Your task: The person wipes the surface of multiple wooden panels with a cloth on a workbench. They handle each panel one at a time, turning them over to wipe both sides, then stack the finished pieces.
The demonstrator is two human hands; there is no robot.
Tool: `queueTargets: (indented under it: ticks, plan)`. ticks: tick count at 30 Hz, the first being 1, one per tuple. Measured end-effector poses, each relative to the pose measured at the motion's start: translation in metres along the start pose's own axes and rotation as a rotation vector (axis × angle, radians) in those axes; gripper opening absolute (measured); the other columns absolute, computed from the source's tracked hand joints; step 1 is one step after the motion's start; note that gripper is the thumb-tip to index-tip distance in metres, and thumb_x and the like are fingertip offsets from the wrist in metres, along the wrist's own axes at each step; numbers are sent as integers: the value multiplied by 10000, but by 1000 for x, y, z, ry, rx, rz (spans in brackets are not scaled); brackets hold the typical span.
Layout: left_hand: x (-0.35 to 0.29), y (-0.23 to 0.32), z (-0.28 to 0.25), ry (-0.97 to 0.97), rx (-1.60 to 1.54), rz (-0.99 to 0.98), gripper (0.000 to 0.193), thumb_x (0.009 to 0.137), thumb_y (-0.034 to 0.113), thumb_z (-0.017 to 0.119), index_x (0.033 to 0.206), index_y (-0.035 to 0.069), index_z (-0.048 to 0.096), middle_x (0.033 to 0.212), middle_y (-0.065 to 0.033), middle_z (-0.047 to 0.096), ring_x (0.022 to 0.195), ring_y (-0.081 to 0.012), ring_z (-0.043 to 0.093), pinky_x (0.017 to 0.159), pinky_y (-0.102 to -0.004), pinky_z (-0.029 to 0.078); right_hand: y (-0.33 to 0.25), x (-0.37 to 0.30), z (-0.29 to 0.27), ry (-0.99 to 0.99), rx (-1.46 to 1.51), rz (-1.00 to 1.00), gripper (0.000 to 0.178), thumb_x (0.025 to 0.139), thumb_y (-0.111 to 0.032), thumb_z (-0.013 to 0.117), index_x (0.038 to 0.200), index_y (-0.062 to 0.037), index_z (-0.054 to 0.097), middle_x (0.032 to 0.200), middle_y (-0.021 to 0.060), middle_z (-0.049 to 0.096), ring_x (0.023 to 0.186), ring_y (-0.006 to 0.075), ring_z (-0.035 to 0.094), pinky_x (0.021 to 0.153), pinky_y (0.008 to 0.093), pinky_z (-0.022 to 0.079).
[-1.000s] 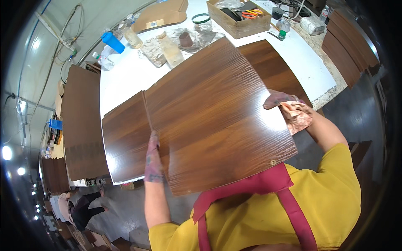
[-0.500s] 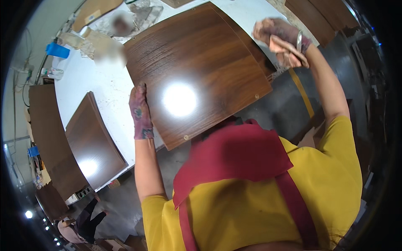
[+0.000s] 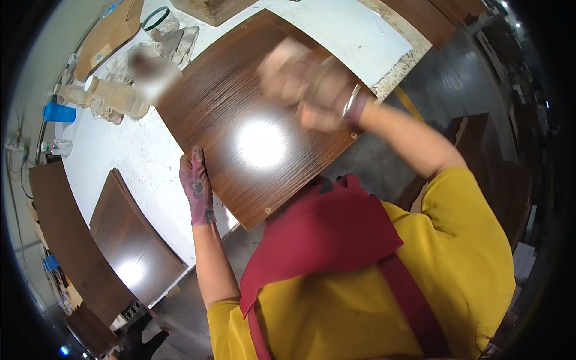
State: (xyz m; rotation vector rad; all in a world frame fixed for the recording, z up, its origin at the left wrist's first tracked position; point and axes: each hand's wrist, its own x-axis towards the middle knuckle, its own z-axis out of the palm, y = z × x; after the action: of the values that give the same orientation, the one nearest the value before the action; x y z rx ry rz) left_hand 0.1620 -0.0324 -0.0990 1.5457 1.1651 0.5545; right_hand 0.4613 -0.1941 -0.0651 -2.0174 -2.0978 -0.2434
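Note:
A dark brown wood-grain panel point(image 3: 240, 180) lies across the corner of a white table, glare shining off its glossy face. My gloved left hand point(image 3: 197, 185) holds the panel's left edge; some of its fingers are hidden. Over the panel's upper right part, my right hand point(image 3: 309, 84) is badly smeared by motion. It appears closed around a pinkish-tan cloth point(image 3: 321, 118), whose outline is blurred. Small round fittings point(image 3: 268, 210) sit near the panel's corners.
More brown panels point(image 3: 135, 234) are stacked at the table's left edge. Plastic bottles point(image 3: 120, 98), a blue container point(image 3: 59, 112), a green-rimmed jar point(image 3: 159, 24) and cardboard point(image 3: 111, 42) stand at the far left. The table's chipped right edge point(image 3: 405, 66) borders the floor.
My right hand has swung left from beyond the panel's right edge to over its face. My left hand stays at the panel's left edge. The whole view has shifted slightly.

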Motion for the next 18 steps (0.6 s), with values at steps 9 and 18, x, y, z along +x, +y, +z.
queueTargets:
  ticks: [9,18]
  plan:
    - [30,9,3,-61,-475,-26,586,970,307,517,1427,10,302,1322,-149,465,1176,-249,481,994,-344,401,-9,3,-77,-136,459,230,408,885,-442,558,1207,-193,587,1160,48,627,1010,199,614,838,337,491]
    - [41,13,45,93,114,-16,706,972,417,471,1496,53,169,1406,-264,391,1249,-316,434,1058,-390,326,26,21,-6,-94,231,158,525,798,-282,616,1306,-203,512,1325,70,495,1168,317,497,949,459,401]
